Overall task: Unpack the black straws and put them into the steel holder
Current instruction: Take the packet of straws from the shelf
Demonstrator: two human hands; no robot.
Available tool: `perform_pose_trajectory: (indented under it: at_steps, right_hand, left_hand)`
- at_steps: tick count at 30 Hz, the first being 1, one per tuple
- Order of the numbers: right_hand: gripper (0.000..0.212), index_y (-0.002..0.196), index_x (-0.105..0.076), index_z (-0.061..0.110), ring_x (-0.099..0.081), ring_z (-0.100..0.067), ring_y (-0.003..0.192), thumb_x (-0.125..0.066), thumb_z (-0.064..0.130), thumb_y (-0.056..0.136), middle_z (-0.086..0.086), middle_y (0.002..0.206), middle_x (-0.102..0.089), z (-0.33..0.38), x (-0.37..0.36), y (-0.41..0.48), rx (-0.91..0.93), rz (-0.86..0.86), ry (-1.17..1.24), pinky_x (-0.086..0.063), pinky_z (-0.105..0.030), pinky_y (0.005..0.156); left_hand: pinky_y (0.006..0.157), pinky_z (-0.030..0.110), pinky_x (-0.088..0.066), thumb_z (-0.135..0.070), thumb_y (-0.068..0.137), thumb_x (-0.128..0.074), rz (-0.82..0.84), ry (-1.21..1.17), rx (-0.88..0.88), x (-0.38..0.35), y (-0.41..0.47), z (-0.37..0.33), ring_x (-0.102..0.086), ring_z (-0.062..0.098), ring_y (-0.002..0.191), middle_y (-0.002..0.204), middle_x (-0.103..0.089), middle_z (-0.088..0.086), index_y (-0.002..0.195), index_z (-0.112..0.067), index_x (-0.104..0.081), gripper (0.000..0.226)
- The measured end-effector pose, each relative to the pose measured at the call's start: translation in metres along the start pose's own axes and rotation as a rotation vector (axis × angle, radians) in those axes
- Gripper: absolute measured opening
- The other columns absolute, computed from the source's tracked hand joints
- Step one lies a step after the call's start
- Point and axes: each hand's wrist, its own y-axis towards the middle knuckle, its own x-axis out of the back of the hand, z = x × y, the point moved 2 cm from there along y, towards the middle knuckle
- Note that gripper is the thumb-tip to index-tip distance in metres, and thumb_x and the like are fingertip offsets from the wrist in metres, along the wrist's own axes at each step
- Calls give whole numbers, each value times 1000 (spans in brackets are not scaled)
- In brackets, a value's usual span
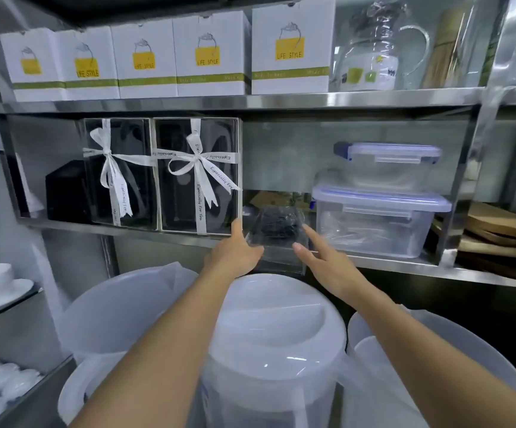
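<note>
A clear plastic box (276,233) with black straws inside, seen end-on, sits on the steel shelf (374,262) between the gift boxes and the plastic containers. My left hand (235,251) touches the box's left side, fingers extended and thumb toward its front. My right hand (324,257) reaches in at the box's right side with straight fingers, the fingertips at its edge. Neither hand is curled round the box. No steel holder is in view.
Two ribboned black gift boxes (198,177) stand left of the straw box. Two stacked clear containers (377,220) stand to its right. White lidded plastic tubs (269,329) crowd the space below my arms. White cartons (210,54) fill the upper shelf; wooden boards (503,236) lie far right.
</note>
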Motion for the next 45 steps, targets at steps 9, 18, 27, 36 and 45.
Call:
perform_pose_trajectory:
  at_steps: [9,18,27,36,45]
  right_hand:
    - [42,120,-58,15,-52,-20,113,-29,37,100,-6,124,-60,2,2,-2,-132,5,378,-39,-37,104]
    - [36,117,-58,1,-63,-17,94,-37,-12,90,-10,103,-65,5,30,-13,18,-184,694,-53,-20,77]
    - [13,94,-69,13,-62,-20,87,-63,8,84,-6,90,-68,40,47,-26,129,-389,502,-52,-31,80]
    - [32,64,-64,22,-59,-1,55,-64,-5,80,13,51,-64,106,101,-50,289,-465,681,-47,-14,56]
    - [29,64,-61,15,-52,-4,50,-63,-9,79,5,55,-59,176,164,-112,433,-514,765,-45,-17,53]
  left_hand:
    - [84,36,-49,-17,95,-43,37,-413,44,5,-4,-7,-62,21,84,120,-61,11,121,-10,-53,29]
    - [92,30,-47,5,88,-47,-39,-506,-165,14,-9,-4,-59,17,100,105,-64,4,106,-14,-62,30]
    - [95,34,-41,-14,81,-67,-380,-539,-322,41,-31,-24,-53,20,101,102,-54,2,68,-23,-63,16]
    - [75,18,-42,-21,86,-62,-336,-756,-403,102,-65,-74,-61,10,84,87,-69,4,74,-18,-55,14]
    - [77,19,-43,-10,88,-58,-390,-827,-505,164,-135,-132,-65,16,90,90,-71,8,73,-22,-54,20]
